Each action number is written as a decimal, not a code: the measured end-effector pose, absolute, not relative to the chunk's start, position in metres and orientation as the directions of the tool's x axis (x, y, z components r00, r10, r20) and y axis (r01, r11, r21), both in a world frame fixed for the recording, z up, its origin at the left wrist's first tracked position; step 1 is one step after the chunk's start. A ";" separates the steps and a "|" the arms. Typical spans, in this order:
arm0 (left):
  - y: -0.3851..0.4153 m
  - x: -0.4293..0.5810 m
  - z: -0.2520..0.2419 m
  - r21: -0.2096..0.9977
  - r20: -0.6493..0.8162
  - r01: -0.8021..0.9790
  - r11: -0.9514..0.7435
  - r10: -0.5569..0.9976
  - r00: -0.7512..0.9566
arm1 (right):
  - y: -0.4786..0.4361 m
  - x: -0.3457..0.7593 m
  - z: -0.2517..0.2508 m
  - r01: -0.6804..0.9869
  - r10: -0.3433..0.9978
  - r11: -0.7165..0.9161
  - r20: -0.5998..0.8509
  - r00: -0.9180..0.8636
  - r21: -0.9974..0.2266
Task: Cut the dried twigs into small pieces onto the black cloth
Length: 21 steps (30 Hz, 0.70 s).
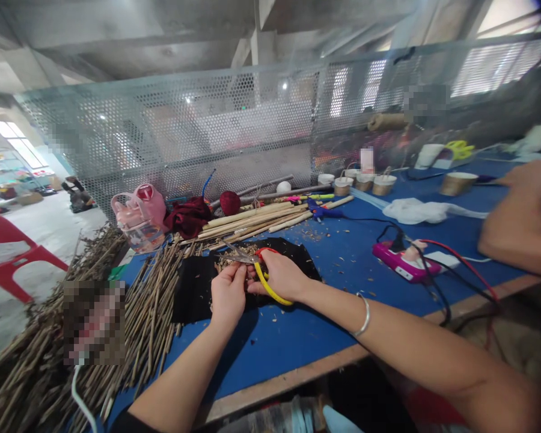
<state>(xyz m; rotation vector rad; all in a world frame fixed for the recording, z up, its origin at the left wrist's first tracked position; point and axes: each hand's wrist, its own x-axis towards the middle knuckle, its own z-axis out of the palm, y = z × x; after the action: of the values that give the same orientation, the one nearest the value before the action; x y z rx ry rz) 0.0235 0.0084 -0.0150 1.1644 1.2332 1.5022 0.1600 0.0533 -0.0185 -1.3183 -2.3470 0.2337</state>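
My right hand [280, 275] is closed round a pair of pruning shears [252, 261] with yellow and red handles, blades pointing left. My left hand [228, 293] is pinched shut right beside the blades, on something small that I cannot make out. Both hands hover over a black cloth [193, 288] littered with wood shavings, spread on the blue table [333, 264]. A silver bangle sits on my right wrist.
A big heap of thin dry sticks [130, 325] lies to the left. Peeled pale sticks [256, 218], red yarn, a pink jug [139, 219] and small cups [365, 180] stand behind. A pink power strip [403, 264] with cables and another person's arm [518, 222] are at right.
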 end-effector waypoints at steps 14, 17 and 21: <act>0.015 0.018 -0.023 0.986 0.078 -0.125 -0.107 0.973 -0.216 | 0.052 0.160 -0.010 0.846 0.885 0.463 0.201 -0.421 -0.264; 0.016 0.016 -0.022 0.990 0.087 -0.087 -0.115 0.959 -0.271 | 0.050 0.159 -0.011 0.856 0.884 0.459 0.220 -0.414 -0.236; 0.015 0.013 -0.021 0.990 0.140 0.018 -0.141 0.943 -0.301 | 0.049 0.158 -0.012 0.846 0.868 0.481 0.255 -0.425 -0.228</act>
<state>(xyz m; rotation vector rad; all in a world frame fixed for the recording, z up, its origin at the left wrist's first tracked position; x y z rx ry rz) 0.0129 0.0153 -0.0209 1.1512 1.3587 1.5451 0.1582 0.0487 -0.0116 -1.4433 -2.3958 0.0915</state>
